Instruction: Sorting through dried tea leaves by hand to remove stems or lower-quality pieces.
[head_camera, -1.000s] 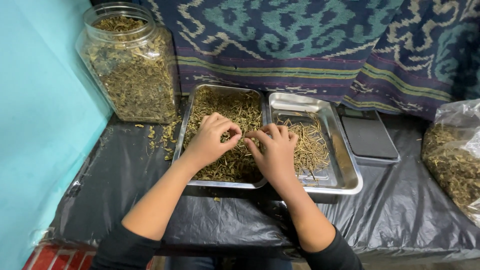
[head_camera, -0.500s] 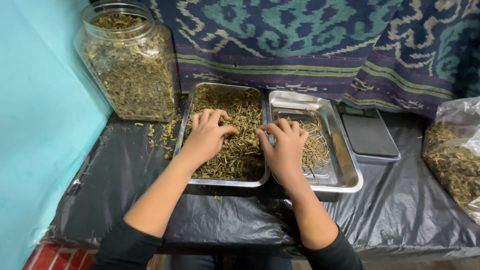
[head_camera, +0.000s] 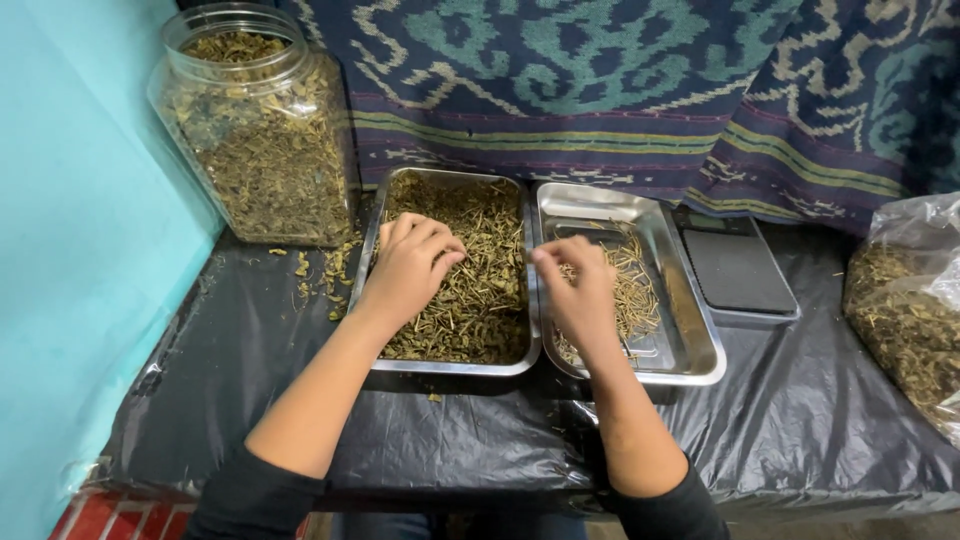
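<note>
The right hand (head_camera: 580, 295) hides whatever its fingertips pinch; the plastic bag (head_camera: 910, 310) of dried herbs is cut off by the right edge.

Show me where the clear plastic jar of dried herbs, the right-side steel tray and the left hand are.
Clear plastic jar of dried herbs (head_camera: 262, 140): head view, front wall.
Right-side steel tray (head_camera: 690, 335): head view, right rim.
Left hand (head_camera: 408, 268): head view, back of hand.

Two bare forearms, black sleeves pushed up past the elbows, no rings, no watch
</note>
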